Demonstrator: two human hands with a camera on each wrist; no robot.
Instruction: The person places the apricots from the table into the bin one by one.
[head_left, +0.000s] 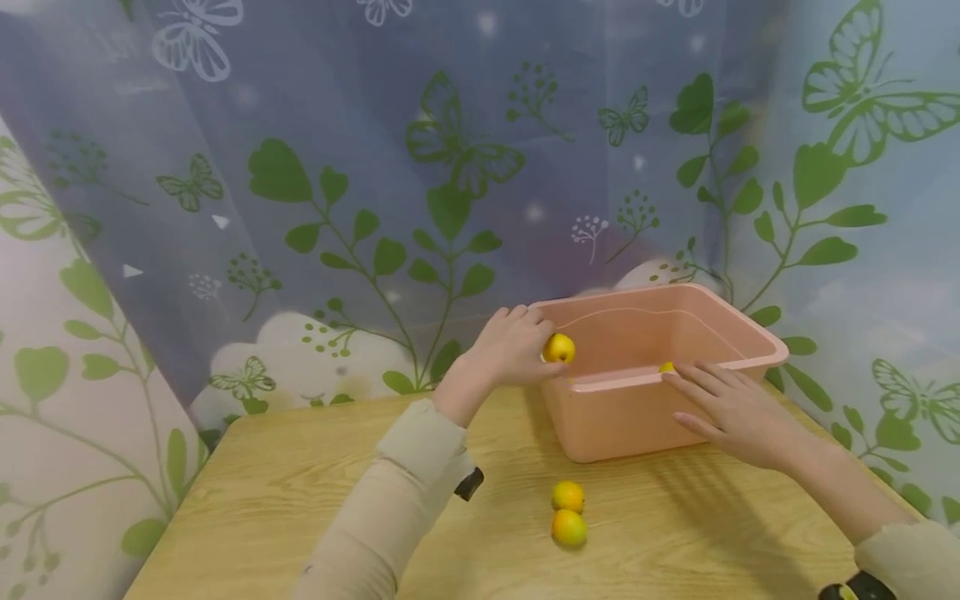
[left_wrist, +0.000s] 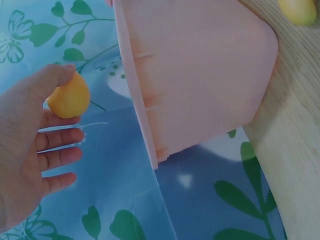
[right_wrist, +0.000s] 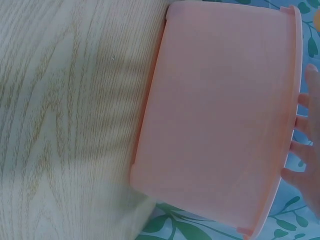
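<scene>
My left hand [head_left: 512, 348] pinches a small round yellow-orange fruit [head_left: 559, 348] above the left end of a pink plastic bin [head_left: 630, 421]. In the left wrist view, thumb and index finger grip the fruit [left_wrist: 71, 97] while the other fingers stand spread. Over the bin's front rim reaches my right hand [head_left: 731, 412], its fingers extended and loosely bent. Just past its fingertips, a bit of yellow [head_left: 667, 367] shows inside the bin, mostly hidden. Two more yellow-orange fruits, a rear one [head_left: 567, 497] and a front one [head_left: 569, 528], touch each other on the table before the bin.
The light wood table [head_left: 300, 492] bears the bin at its back right. A curtain [head_left: 360, 108] printed with leaves and butterflies hangs close behind the table and along both sides. The bin's walls rise well above the tabletop.
</scene>
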